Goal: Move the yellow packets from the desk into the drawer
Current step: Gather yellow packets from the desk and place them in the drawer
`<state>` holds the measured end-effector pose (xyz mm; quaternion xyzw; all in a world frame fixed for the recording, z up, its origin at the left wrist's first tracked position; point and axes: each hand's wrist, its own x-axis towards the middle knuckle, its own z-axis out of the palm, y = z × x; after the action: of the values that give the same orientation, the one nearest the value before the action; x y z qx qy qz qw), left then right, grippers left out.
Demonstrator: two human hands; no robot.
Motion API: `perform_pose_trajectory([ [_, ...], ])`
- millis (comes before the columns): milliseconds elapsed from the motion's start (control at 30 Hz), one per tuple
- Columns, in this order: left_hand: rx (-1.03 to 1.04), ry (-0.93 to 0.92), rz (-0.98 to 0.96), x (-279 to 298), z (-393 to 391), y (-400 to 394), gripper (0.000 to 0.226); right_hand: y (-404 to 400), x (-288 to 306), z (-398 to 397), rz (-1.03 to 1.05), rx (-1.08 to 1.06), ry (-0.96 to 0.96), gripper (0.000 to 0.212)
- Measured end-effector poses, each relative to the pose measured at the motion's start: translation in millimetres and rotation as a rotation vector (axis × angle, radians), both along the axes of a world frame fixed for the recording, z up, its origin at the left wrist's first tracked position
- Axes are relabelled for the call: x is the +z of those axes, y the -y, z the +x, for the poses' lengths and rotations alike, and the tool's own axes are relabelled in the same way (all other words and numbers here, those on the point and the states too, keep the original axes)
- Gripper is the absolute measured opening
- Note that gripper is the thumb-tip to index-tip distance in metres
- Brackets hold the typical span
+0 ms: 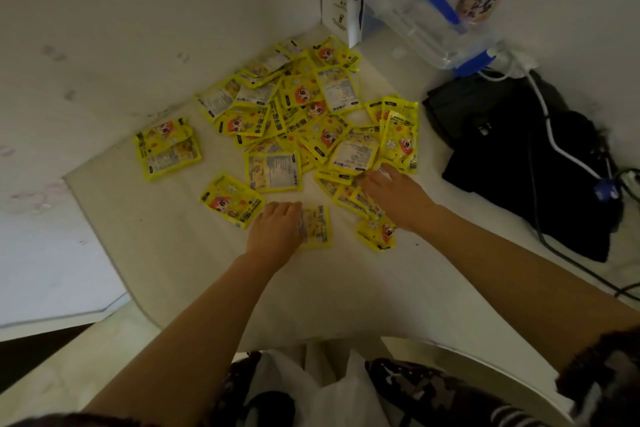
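My left hand [277, 229] lies knuckles-up on a flat, glossy packet [317, 226], its fingers bent over the packet's left edge — whether they actually pinch it I cannot tell. My right hand [398, 196] reaches further in, fingers spread flat on a small fan of overlapping packets [349, 196] at the near edge of the heap, pressing rather than gripping as far as I can see. One more sachet [377, 234] lies just under my right wrist. Beyond my fingertips the yellow packets [298, 107] spread across the pale, matte desk [346, 288] — square foil sachets, some showing a cartoon face, others the grey printed back — with a pair [168, 147] lying apart at the left. To the right, a crumpled black cloth [502, 149] with a white cable [557, 146] draped over it; behind, a clear plastic jug [422, 10] with blue trim.
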<state>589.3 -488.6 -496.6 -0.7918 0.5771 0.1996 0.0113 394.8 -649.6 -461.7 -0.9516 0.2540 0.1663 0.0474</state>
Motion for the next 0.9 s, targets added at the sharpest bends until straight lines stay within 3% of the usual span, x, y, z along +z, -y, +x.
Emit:
perform_pose_trajectory([
  [100, -0.029, 0.050, -0.019, -5, 2, 1, 0.060, 8, -8, -1, -0.080, 0.046, -0.017, 0.035],
  [167, -0.025, 0.087, -0.031, -6, 1, 2, 0.061, 10, -9, 1, -0.066, 0.047, -0.032, 0.043],
  [233, -0.008, 0.078, -0.039, -5, 1, 3, 0.062, 11, -10, 2, -0.044, 0.032, -0.048, 0.053],
  [333, 0.022, 0.034, -0.016, -3, 1, 4, 0.062, 14, -11, 3, -0.072, 0.002, 0.023, 0.050],
  [467, 0.046, 0.017, 0.012, 2, 6, 1, 0.050, 22, -9, -1, -0.150, 0.005, 0.010, 0.054],
  [600, 0.118, -0.022, -0.027, 14, 17, -1, 0.045, 24, -5, -2, -0.059, -0.057, 0.005, 0.049],
  [700, 0.245, -0.070, -0.078, 25, 31, -6, 0.040, 19, 6, -6, 0.138, -0.247, 0.134, 0.043],
  [900, 0.823, -0.303, -0.189, 30, 69, -17, 0.041, -3, 7, -18, 0.468, -0.885, 0.337, 0.034],
])
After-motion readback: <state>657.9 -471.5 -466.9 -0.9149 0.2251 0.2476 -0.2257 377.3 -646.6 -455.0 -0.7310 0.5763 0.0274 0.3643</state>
